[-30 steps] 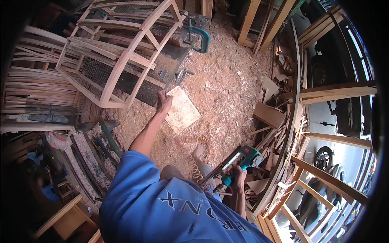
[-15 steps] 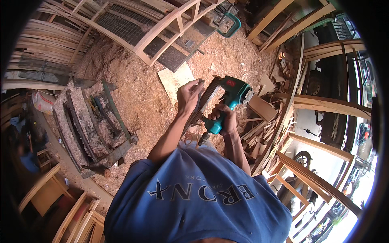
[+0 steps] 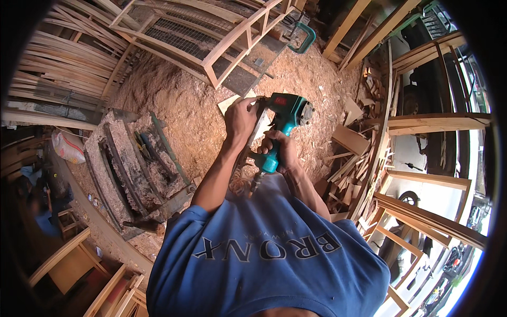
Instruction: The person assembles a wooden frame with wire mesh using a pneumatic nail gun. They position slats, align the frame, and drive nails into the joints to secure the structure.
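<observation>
Head view: the nailer (image 3: 285, 113) is held up before the shirt (image 3: 266, 232), above the shavings (image 3: 169, 98). The right hand's (image 3: 287, 150) fingers are wrapped around its handle; the left hand's (image 3: 241, 124) are bent at its nose — whether they grip it, I cannot tell. On the bench (image 3: 242, 79), the frame (image 3: 228, 44) appears to have rails and crosspieces already joined. The nailer is apart from it, so no nailing seems under way — what remains cannot be judged.
</observation>
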The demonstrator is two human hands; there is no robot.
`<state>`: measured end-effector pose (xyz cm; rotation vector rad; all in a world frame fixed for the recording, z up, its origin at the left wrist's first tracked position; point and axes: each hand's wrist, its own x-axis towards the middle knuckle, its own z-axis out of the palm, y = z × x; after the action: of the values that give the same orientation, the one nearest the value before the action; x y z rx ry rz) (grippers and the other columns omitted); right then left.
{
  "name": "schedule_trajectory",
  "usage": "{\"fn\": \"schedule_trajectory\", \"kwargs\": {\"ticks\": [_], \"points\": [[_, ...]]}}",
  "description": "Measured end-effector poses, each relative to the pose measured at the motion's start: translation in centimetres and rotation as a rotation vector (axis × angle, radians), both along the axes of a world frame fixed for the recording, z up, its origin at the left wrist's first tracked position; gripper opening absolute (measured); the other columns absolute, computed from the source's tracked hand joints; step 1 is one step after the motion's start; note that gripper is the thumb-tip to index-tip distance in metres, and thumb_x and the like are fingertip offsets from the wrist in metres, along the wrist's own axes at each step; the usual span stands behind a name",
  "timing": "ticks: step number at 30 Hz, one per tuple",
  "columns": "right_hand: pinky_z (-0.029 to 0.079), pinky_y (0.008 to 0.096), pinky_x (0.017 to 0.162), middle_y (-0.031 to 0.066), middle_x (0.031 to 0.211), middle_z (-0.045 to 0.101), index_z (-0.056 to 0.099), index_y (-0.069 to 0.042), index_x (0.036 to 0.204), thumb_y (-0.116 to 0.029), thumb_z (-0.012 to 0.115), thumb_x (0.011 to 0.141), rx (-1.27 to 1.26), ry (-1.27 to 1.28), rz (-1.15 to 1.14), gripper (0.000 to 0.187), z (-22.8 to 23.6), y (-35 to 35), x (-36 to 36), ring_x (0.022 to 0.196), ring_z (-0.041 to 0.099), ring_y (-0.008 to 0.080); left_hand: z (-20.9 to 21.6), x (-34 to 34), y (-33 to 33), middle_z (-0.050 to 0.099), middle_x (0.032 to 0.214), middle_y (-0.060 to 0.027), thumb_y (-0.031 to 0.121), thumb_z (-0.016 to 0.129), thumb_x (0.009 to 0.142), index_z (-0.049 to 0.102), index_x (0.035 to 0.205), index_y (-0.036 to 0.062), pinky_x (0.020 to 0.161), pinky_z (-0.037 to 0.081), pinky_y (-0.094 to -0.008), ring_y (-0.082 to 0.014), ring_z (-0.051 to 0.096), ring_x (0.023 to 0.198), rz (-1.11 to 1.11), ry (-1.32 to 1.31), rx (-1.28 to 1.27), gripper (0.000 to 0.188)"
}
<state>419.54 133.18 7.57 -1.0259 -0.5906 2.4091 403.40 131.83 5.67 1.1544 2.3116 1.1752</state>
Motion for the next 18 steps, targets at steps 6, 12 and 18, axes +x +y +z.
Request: {"fn": "schedule_trajectory", "kwargs": {"ticks": [6, 12, 18], "points": [[0.053, 0.0381, 0.06, 0.0066, 0.065, 0.053, 0.055, -0.006, 0.087, -0.013, 0.061, 0.091, -0.047, 0.045, -0.016, 0.011, 0.1, -1.2, 0.5, 0.056, 0.056, 0.0213, 0.4, 1.2, -1.6, 0.072, 0.098, -0.0212, 0.01, 0.062, 0.096, 0.074, 0.113, 0.0013, 0.081, 0.055, -0.0447, -0.0388, 0.07, 0.094, -0.07, 0.137, 0.039, 0.022], [0.053, 0.0376, 0.061, 0.0061, 0.065, 0.053, 0.055, -0.006, 0.088, -0.013, 0.062, 0.091, -0.066, 0.036, -0.037, 0.011, 0.2, -1.9, 0.3, 0.057, 0.056, 0.0214, -0.8, 1.6, -2.5, 0.072, 0.1, -0.0224, 0.01, 0.061, 0.097, 0.073, 0.115, 0.0004, 0.083, 0.056, -0.0455, -0.0397, 0.07, 0.095, -0.113, 0.183, 0.043, 0.023], [0.053, 0.0358, 0.059, 0.006, 0.066, 0.053, 0.055, -0.005, 0.09, -0.013, 0.064, 0.09, -0.045, 0.002, -0.04, 0.012, 0.0, -2.1, 0.5, 0.057, 0.056, 0.0204, -2.3, 1.2, -2.2, 0.073, 0.101, -0.0227, 0.009, 0.063, 0.095, 0.073, 0.113, -0.0004, 0.083, 0.056, -0.0456, -0.04, 0.071, 0.093, -0.116, 0.196, 0.06, 0.023]]}}
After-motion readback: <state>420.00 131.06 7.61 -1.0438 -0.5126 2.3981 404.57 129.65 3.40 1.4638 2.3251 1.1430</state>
